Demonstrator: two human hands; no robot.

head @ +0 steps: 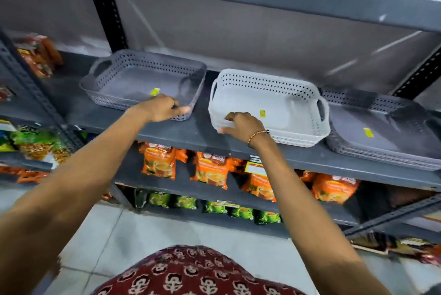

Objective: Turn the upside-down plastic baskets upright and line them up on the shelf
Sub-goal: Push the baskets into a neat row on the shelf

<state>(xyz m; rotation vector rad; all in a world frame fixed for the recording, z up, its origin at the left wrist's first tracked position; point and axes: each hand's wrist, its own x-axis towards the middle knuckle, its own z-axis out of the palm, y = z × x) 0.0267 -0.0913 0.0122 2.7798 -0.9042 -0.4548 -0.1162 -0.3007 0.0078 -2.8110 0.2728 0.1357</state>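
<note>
three perforated plastic baskets sit open side up in a row on the grey metal shelf (167, 132). the grey basket (143, 82) lies at about 10 o'clock in the view, the white basket (281, 104) near the centre at 12 o'clock, and a second grey basket (391, 132) at 3 o'clock, its near left corner touching or tucked just under the white one. each bears a small yellow sticker inside. the left hand (162, 108) is clenched on the near right rim of the first grey basket, fingers curled over its edge. the right hand (241, 125), a beaded bracelet (256, 136) at its wrist, grasps the near left corner of the white basket. orange snack packets (210, 170) hang on the shelf below, at 6 o'clock from the baskets.
</note>
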